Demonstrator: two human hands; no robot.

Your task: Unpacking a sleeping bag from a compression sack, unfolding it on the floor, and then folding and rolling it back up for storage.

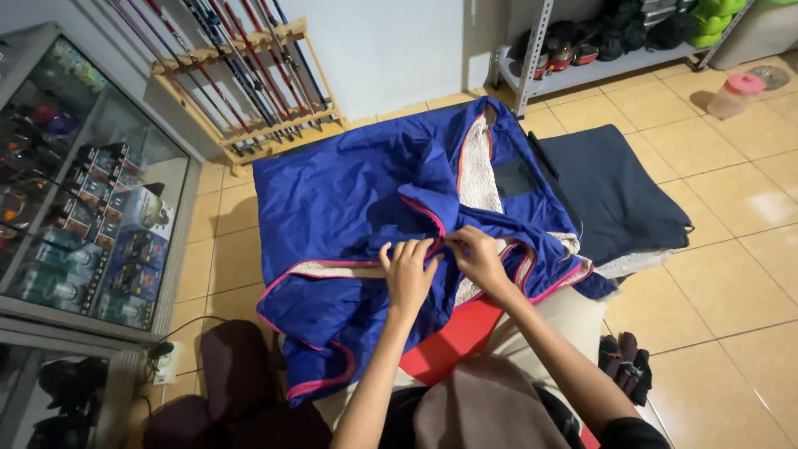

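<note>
At far left, glass cabinet [91, 216]: a display case with stacked boxes behind the pane, well apart from the hands.
Rod rack [249, 83]: a wooden rack against the wall holding slim poles, standing behind the cloth.
Blue garment [349, 208]: a large blue piece with pink edging and a pale fleecy lining, spread over the lap and out across the tiled floor [731, 274]; its near edge is bunched where the hands meet.
Left hand [407, 274]: lies on the pink-trimmed edge, fingers curled and partly closed, pressing or pinching the fabric near the seam.
Right hand [478, 256]: fingers drawn tight together in a pinch on the same edge, touching the left hand's fingertips.
Red panel [453, 337]: shows under the cloth, between the forearms.
Dark mat [615, 191]: a folded navy piece just beside the garment, to the right.
Metal shelf [582, 50]: holds dark rounded items, far back.
Risk: as I judge it, the slick fabric could slip from so small a pinch, and the loose bunched folds could shift the edge out of line.
</note>
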